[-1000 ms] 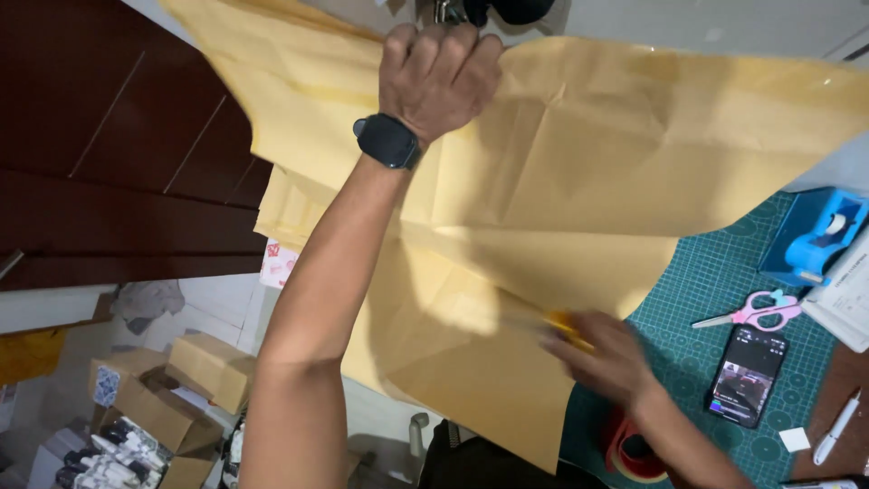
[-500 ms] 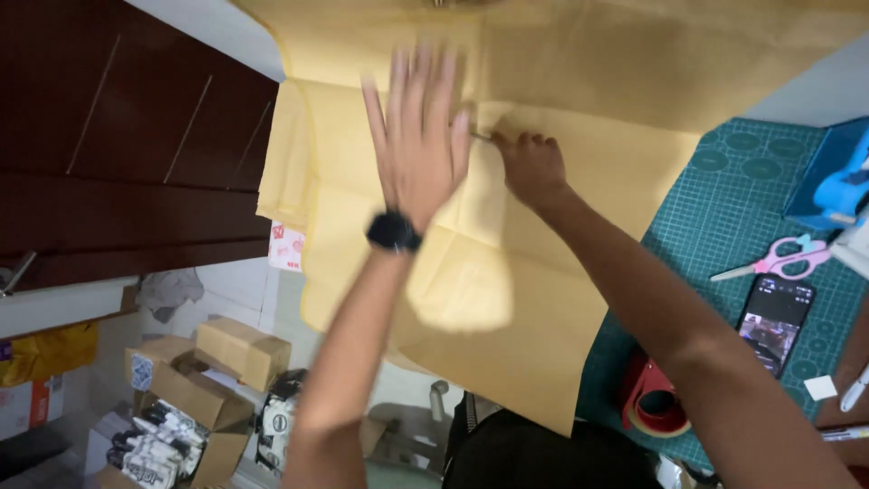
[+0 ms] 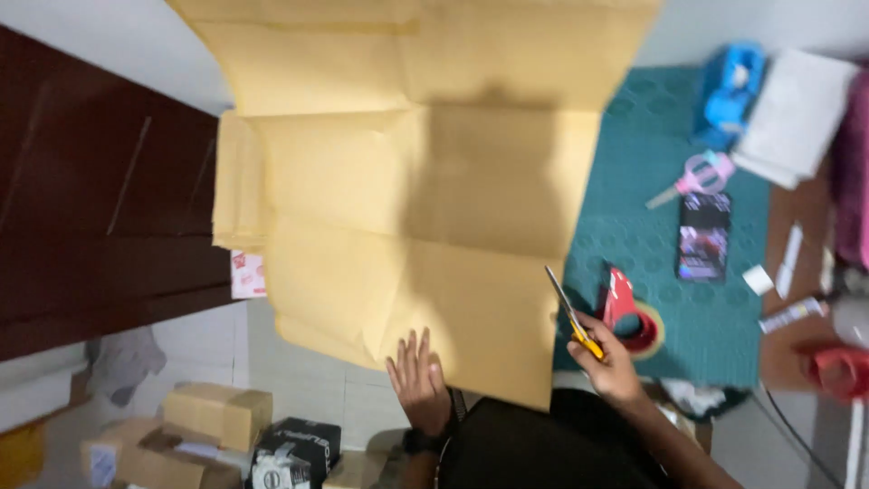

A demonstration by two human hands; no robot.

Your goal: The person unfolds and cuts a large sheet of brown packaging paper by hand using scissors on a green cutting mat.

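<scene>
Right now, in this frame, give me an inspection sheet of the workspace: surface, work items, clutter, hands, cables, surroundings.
Surface: green cutting mat on a table, partly covered.
Work items: large creased sheet of brown paper overhangs the mat's edge; yellow-handled knife, blade pointing up.
Clutter: blue tape dispenser, pink scissors, phone, red tape roll, white papers.
Hands: left hand flat on the paper's lower edge; right hand grips the knife beside the paper.
Cables: one dark cable at lower right.
Surroundings: dark wooden cabinet; cardboard boxes on a tiled floor.

Tan brown paper (image 3: 407, 172), teal circle-patterned mat (image 3: 652, 235), yellow-handled scissors (image 3: 570, 317).
</scene>
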